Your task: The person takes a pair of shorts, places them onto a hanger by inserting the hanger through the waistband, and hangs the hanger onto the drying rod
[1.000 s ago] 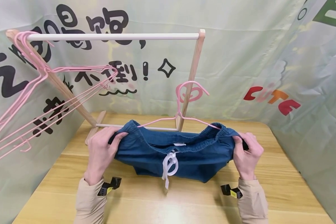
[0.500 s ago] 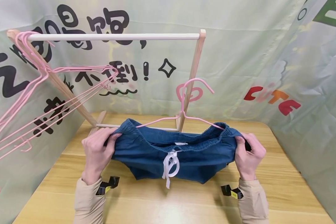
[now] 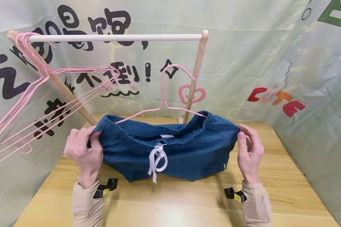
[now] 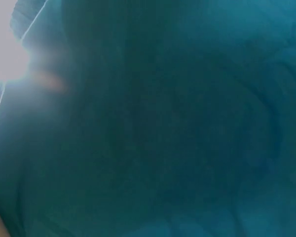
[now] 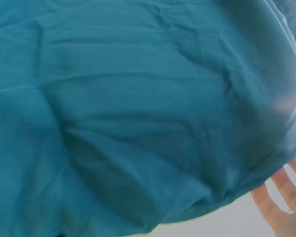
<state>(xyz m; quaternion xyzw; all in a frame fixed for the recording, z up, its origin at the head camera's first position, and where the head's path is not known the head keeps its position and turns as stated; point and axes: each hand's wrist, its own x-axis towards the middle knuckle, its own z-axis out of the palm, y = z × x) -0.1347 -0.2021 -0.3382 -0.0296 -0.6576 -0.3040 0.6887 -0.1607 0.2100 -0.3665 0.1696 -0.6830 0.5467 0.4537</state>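
Observation:
Blue shorts with an elastic waistband and a white drawstring bow hang above the table in the head view. A pink hanger stands up out of the waistband, its hook curving right and its lower part hidden inside. My left hand grips the waistband's left end, thumb in front and the other fingers behind the cloth. At the opposite side, my right hand touches the fabric's edge with its fingertips. Its fingers look straight and spread in the right wrist view. Blue cloth fills the left wrist view.
Behind the shorts stands a wooden rack with a white rail. Several pink hangers hang at its left end. The wooden table lies below, with printed fabric walls behind and on both sides.
My left hand has carried the shorts and hanger leftward; the hook now stands higher. The right hand stays nearly in place, its hold reduced from a grip to fingertips at the cloth's edge.

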